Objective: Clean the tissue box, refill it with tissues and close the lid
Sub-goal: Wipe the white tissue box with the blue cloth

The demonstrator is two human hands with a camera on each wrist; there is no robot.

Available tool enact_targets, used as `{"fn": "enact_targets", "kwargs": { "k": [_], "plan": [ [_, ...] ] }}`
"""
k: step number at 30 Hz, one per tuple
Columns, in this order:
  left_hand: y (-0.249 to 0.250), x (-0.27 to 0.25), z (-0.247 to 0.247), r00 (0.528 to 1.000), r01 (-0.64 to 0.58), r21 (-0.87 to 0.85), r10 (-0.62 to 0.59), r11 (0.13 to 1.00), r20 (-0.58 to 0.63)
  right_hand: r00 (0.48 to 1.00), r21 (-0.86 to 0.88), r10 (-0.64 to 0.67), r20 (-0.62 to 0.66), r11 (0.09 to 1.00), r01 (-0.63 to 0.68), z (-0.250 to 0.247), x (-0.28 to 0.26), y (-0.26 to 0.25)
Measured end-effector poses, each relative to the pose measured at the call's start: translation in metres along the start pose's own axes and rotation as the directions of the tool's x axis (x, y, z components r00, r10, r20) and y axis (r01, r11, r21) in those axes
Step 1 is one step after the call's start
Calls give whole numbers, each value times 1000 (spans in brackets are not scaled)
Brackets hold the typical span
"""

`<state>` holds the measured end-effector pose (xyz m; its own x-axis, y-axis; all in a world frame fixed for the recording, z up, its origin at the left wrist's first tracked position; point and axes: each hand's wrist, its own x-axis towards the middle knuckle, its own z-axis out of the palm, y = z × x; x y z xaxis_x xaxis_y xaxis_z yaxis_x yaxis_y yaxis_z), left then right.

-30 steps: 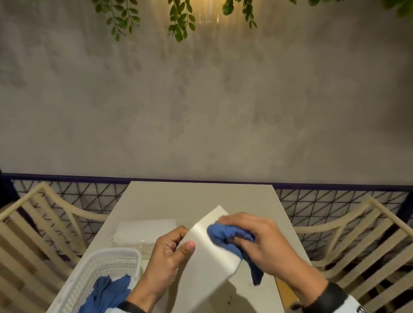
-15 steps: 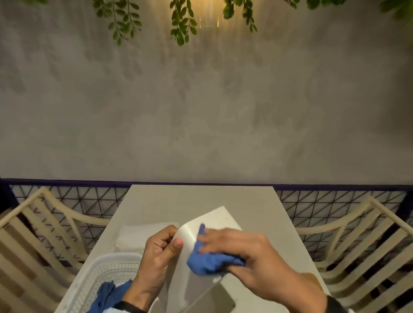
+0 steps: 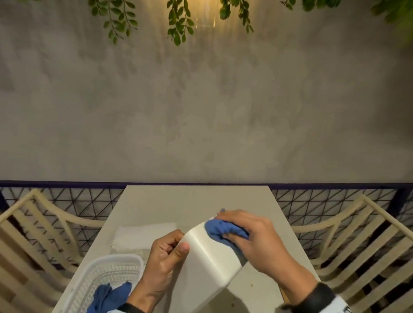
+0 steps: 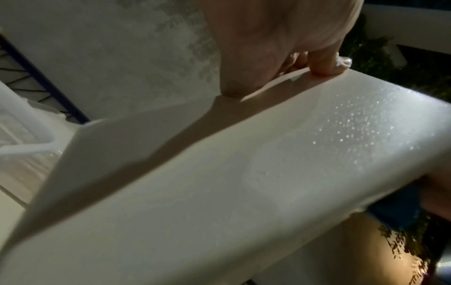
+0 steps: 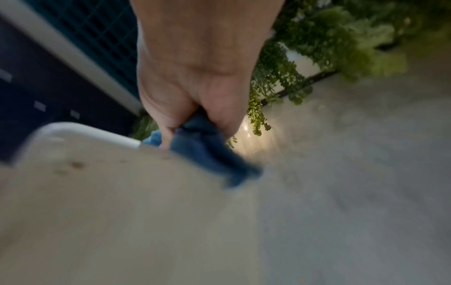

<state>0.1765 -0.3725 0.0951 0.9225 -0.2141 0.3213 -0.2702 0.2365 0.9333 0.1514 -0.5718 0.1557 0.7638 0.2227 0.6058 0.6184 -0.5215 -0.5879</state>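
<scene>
The white tissue box [image 3: 207,262] is held tilted above the near middle of the pale table [image 3: 184,204], its far end raised. The left hand [image 3: 165,259] grips the box's left edge, thumb pressed on the upper face and fingers curled behind it; the left wrist view shows the thumb tip on the box rim and fine droplets glinting on the white plastic. The right hand [image 3: 248,236] is closed around a bunched blue cloth [image 3: 222,229] and presses it against the far right part of the box, a tail of cloth hanging below the hand. A white perforated basket [image 3: 107,274] stands at the near left of the table with another blue cloth [image 3: 108,296] in it. Just beyond the basket lies a flat stack of white tissues [image 3: 142,235]. Cream slatted chairs [image 3: 356,244] flank the table on both sides
</scene>
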Motion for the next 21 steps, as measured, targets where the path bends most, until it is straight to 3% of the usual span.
{"fn": "enact_targets", "kwargs": {
  "k": [3,5,8,10,13,15,18,21],
  "plan": [
    [-1,4,-2,999,-18,-41,16,999,-47,982,92,-155,107,985,145,15,-2,-20],
    [0,4,-5,999,-19,-53,17,998,-32,967,126,-154,204,984,130,2,-14,-15],
    [1,0,0,1000,8,-38,-9,999,-5,997,-19,36,62,999,-35,-10,-7,9],
    [1,1,3,1000,11,-63,-13,998,-18,1000,-15,-10,-19,1000,10,1,1,3],
    [1,5,-3,999,-1,-129,-6,992,-52,978,120,-162,130,982,146,9,-9,-11],
    [4,3,-1,1000,6,-110,-7,994,-15,978,103,-118,172,989,102,-3,-12,-5],
    [11,1,9,1000,22,-129,-21,991,10,987,29,50,153,998,-55,-15,4,5],
    [16,5,11,1000,2,-203,-3,979,-8,944,36,85,318,994,-102,-16,19,4]
  ]
}}
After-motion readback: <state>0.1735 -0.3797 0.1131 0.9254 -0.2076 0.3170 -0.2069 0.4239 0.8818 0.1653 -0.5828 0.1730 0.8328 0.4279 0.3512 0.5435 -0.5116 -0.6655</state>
